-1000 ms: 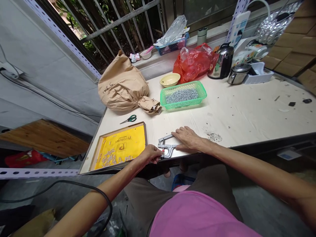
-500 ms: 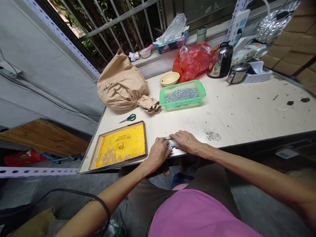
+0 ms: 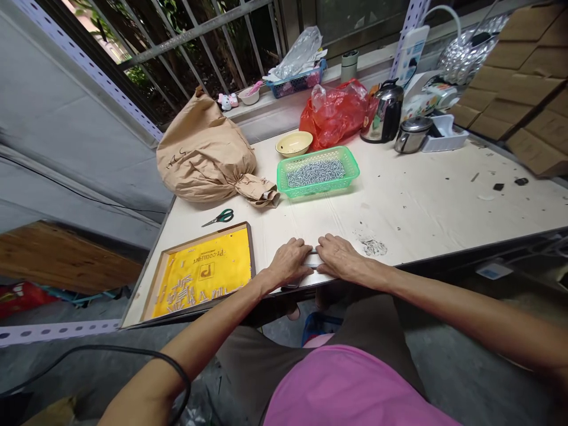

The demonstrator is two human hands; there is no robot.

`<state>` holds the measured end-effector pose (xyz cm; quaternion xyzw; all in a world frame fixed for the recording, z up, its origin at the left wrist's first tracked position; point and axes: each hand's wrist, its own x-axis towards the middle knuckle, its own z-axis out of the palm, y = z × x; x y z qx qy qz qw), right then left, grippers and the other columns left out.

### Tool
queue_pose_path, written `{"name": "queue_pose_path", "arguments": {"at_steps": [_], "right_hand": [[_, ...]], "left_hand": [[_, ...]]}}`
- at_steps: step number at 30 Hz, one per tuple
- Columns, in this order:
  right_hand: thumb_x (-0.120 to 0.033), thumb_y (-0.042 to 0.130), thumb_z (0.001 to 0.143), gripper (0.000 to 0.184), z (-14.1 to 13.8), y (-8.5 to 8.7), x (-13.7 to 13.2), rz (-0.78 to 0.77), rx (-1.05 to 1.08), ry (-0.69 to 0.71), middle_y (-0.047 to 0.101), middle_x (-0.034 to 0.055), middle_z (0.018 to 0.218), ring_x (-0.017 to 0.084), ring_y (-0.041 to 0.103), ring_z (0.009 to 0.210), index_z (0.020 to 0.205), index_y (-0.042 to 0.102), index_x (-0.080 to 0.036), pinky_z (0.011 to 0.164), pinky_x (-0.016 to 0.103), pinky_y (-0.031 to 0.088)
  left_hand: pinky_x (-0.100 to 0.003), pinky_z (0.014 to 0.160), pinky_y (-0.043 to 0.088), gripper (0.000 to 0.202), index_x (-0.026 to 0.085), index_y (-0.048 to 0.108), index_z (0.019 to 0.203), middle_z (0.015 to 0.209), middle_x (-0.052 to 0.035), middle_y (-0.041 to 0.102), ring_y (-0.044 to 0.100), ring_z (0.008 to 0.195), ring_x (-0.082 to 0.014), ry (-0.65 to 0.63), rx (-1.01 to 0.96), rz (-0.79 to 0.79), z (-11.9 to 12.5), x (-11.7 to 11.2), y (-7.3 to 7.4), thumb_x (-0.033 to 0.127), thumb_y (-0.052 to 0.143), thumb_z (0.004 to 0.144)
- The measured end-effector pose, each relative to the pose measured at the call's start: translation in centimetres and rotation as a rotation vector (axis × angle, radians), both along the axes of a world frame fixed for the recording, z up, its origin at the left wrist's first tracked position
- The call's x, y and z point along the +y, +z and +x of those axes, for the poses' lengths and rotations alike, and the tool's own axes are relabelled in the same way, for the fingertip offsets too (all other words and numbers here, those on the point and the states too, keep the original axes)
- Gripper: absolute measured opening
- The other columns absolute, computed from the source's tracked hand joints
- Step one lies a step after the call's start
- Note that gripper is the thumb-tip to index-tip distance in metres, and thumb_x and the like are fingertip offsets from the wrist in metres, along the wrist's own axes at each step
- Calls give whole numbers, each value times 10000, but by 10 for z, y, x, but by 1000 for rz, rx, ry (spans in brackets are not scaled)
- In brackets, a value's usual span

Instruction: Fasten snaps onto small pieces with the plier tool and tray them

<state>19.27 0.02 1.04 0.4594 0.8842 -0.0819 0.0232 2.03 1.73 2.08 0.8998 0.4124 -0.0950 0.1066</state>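
At the front edge of the table, my left hand (image 3: 287,261) and my right hand (image 3: 339,255) grip opposite ends of a flat silvery metal piece (image 3: 315,260). Their fingers are curled over it, and only its middle shows in the gap between them; its full shape is hidden. To the left of my left hand lies a shallow tray (image 3: 252,248) lined with a yellow printed bag (image 3: 231,251), with several small metal pins or screws (image 3: 180,294) scattered on it. Beyond my hands stands a green plastic basket (image 3: 317,190) holding many small metal parts (image 3: 316,173).
Green-handled scissors (image 3: 222,216) lie behind the tray. A tied brown paper sack (image 3: 204,157), a cream bowl (image 3: 293,144), a red plastic bag (image 3: 335,112), a kettle (image 3: 385,112) and a steel pot (image 3: 413,135) line the back. A dark cable (image 3: 133,350) crosses near my left forearm.
My hands have shifted on the metal piece and now hold it from both ends; less of its detail shows. The whole view has swung slightly, moving the table things leftward.
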Motion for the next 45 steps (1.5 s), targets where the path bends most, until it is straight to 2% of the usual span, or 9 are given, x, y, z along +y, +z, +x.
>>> {"name": "queue_pose_path", "arguments": {"at_steps": [8,12,16,22,27,35,38,41,45], "right_hand": [[-202,497,896,97,-3,-31,-9,-19,145,21,580,67,920,190,521,862,925,586,-174,709,299,368],[-321,562,873,193,3,-22,-4,29,132,-25,582,90,957,221,507,927,962,605,-155,746,312,376],[-465,574,848,393,12,-12,9,35,146,-6,586,120,1034,238,498,961,1077,607,-147,768,319,375],[-248,446,933,220,20,-25,44,70,131,-32,628,90,978,202,517,942,949,649,-165,773,302,332],[-234,488,903,187,5,-13,67,107,56,-90,642,86,966,209,520,926,920,661,-167,765,316,317],[-253,579,837,103,-81,-6,13,78,141,526,605,64,892,222,464,922,801,674,-236,708,322,335],[-185,595,797,69,-100,-16,6,97,146,552,596,77,832,219,468,878,765,652,-206,717,324,355],[-141,545,819,110,-111,-22,9,129,155,594,596,70,795,205,486,821,781,636,-191,721,319,373],[-121,416,889,213,-104,2,25,232,353,485,608,68,850,183,517,807,908,623,-167,743,302,404]], "left_hand": [[-310,701,453,211,220,648,956,945,-40,624,539,927,-222,68,-21,20,-2,-2,-5,353,636,794],[-339,743,482,321,226,617,1074,987,-53,625,546,961,-240,96,-41,47,-5,-5,-6,370,644,788],[-404,932,455,411,202,519,1227,1258,-99,549,494,1163,-261,169,-201,175,-7,-28,-21,308,591,836],[-489,1087,311,367,188,498,1263,1352,-105,515,392,1316,-265,132,-407,198,11,-72,-49,323,449,926],[-513,1112,249,428,171,501,1259,1318,-112,545,387,1321,-263,152,-479,163,19,-78,-51,427,423,925],[-484,1056,321,616,126,381,1386,1343,-173,503,412,1286,-324,175,-489,78,16,-88,-62,497,430,897],[-479,1063,304,655,144,295,1437,1392,-164,454,406,1289,-326,153,-492,97,17,-93,-68,514,395,906],[-438,1018,369,654,106,381,1380,1317,-184,518,468,1232,-315,114,-476,106,14,-97,-67,544,400,894],[-445,1015,379,442,157,539,1228,1247,-154,567,470,1220,-289,98,-455,187,-21,-102,-50,444,423,913]]}}
